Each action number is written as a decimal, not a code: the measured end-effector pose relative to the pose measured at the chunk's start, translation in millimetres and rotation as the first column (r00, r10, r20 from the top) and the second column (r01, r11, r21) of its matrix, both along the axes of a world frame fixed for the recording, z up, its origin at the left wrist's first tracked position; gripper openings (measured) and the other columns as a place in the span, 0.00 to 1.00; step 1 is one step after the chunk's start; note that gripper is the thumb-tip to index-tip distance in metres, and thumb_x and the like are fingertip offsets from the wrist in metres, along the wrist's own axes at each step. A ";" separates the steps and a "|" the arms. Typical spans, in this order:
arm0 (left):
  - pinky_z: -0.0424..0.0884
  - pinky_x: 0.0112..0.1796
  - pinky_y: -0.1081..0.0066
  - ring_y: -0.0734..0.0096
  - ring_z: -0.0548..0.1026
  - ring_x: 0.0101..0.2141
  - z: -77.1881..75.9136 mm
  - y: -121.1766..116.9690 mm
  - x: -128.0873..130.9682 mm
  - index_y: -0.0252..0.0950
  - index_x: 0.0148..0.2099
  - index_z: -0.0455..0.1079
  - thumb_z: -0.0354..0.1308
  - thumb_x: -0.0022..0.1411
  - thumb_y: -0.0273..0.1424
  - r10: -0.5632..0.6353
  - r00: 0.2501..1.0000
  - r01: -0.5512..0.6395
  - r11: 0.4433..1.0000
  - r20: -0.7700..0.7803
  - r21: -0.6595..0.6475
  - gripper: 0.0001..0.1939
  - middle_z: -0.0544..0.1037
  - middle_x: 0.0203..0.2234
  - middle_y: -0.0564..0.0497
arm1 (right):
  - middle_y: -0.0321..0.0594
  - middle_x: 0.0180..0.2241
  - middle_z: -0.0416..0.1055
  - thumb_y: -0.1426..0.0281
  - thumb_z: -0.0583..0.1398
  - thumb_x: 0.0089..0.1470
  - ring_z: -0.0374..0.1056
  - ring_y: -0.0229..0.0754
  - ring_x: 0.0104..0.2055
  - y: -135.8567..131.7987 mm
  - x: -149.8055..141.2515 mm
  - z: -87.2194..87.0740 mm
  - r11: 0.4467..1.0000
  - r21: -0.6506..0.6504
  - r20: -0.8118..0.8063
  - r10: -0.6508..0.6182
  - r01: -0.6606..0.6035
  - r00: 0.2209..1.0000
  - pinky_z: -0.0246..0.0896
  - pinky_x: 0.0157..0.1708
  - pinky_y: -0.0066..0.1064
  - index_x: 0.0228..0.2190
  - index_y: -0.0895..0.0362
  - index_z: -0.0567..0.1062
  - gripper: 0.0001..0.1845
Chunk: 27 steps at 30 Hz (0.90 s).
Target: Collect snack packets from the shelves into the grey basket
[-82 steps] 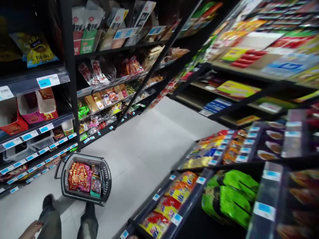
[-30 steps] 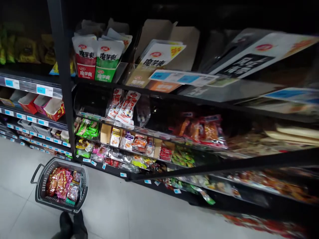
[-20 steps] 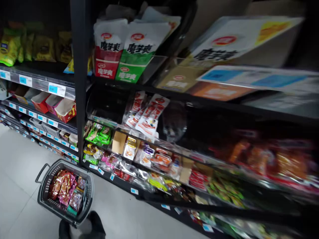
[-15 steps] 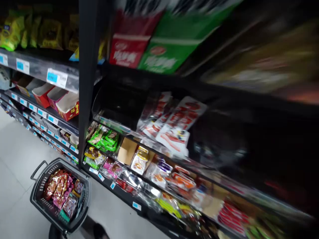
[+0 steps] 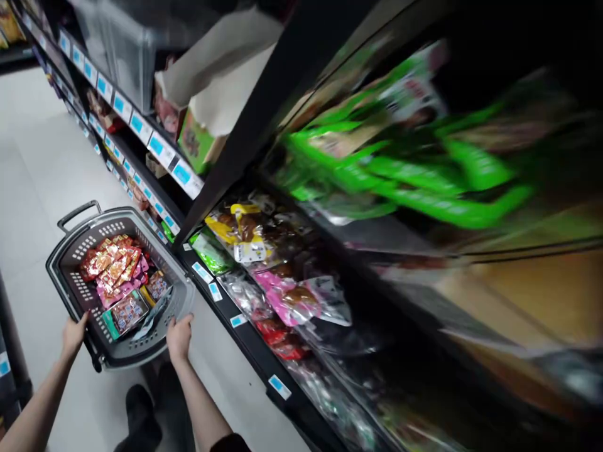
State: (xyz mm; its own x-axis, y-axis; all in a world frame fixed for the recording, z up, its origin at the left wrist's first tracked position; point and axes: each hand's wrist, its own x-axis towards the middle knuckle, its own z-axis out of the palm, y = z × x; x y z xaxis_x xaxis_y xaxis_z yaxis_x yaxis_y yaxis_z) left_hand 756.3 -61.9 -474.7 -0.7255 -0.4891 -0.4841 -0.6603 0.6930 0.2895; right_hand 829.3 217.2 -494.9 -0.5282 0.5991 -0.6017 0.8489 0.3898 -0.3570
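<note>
Head view, looking down on a gray basket point(image 5: 176, 285) just beside the foot of the shelving point(image 5: 254, 351), over or on pale, smooth floor point(image 5: 28, 157). Gripped at the near left rim by the left hand point(image 5: 74, 333), fingers curled closed over the edge; held at the near right rim by the right hand point(image 5: 179, 336), likewise curled nearly closed, with fingertips partly hidden.

Bare floor open to the left of the basket and in a narrower strip between basket and shelving base. Close to the right rim, a dark, straight upright point(image 5: 292, 69), slanting across the view. Below the basket, near the hands, a dark shoe point(image 5: 139, 408).

In the basket, perforated by rows of small slots: glossy, crinkled red packets point(image 5: 113, 263), a pink packet point(image 5: 120, 292) partly under them, and a flat, boxy pack point(image 5: 129, 312) with a teal side. At the far end, a looped handle point(image 5: 78, 213).

On the shelves, shiny yellow-and-brown bags point(image 5: 245, 232), a crumpled pink bag point(image 5: 296, 295) and, badly blurred, green-edged packs point(image 5: 400, 163), probably soft plastic.
</note>
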 end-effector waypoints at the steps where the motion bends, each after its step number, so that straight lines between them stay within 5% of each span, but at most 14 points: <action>1: 0.71 0.39 0.58 0.46 0.76 0.40 -5.9 3.6 4.6 0.26 0.47 0.68 0.49 0.51 0.50 0.035 0.999 -0.035 0.999 -0.011 0.014 0.33 0.78 0.39 0.34 | 0.53 0.38 0.72 0.69 0.48 0.61 0.71 0.46 0.40 4.7 -0.8 -3.9 1.000 0.020 -0.021 0.007 -0.007 1.000 0.62 0.38 0.33 0.49 0.68 0.59 0.18; 8: 0.71 0.38 0.56 0.41 0.75 0.39 -36.5 40.7 26.3 0.21 0.45 0.69 0.49 0.50 0.49 0.280 0.955 -0.273 0.959 -0.103 0.080 0.34 0.77 0.36 0.29 | 0.54 0.32 0.74 0.74 0.49 0.56 0.72 0.51 0.35 50.3 -33.2 -14.4 0.989 0.105 -0.170 0.120 -0.103 0.978 0.60 0.31 0.31 0.47 0.68 0.59 0.17; 15: 0.71 0.33 0.56 0.39 0.75 0.38 -61.8 48.5 13.2 0.22 0.45 0.70 0.49 0.48 0.52 0.311 0.916 -0.262 0.942 -0.253 0.208 0.37 0.77 0.35 0.30 | 0.56 0.33 0.74 0.78 0.50 0.53 0.73 0.50 0.35 73.6 -68.8 -26.8 0.974 0.163 -0.339 0.202 -0.155 0.919 0.60 0.30 0.31 0.50 0.70 0.58 0.21; 22: 0.71 0.35 0.55 0.37 0.75 0.40 -52.9 52.0 11.1 0.25 0.48 0.68 0.48 0.46 0.59 0.263 0.920 -0.183 0.944 -0.290 0.274 0.43 0.76 0.39 0.28 | 0.52 0.36 0.75 0.75 0.51 0.55 0.74 0.48 0.37 72.2 -74.6 -12.0 0.942 0.235 -0.314 0.305 -0.238 0.899 0.63 0.32 0.31 0.48 0.65 0.61 0.18; 27: 0.70 0.37 0.55 0.36 0.74 0.40 -55.6 54.5 18.8 0.24 0.50 0.67 0.48 0.46 0.59 0.281 0.931 -0.202 0.928 -0.234 0.313 0.44 0.76 0.39 0.27 | 0.51 0.36 0.74 0.64 0.41 0.64 0.73 0.44 0.39 136.4 -83.2 2.1 0.851 0.394 -0.212 0.451 -0.346 0.867 0.65 0.36 0.32 0.44 0.65 0.67 0.22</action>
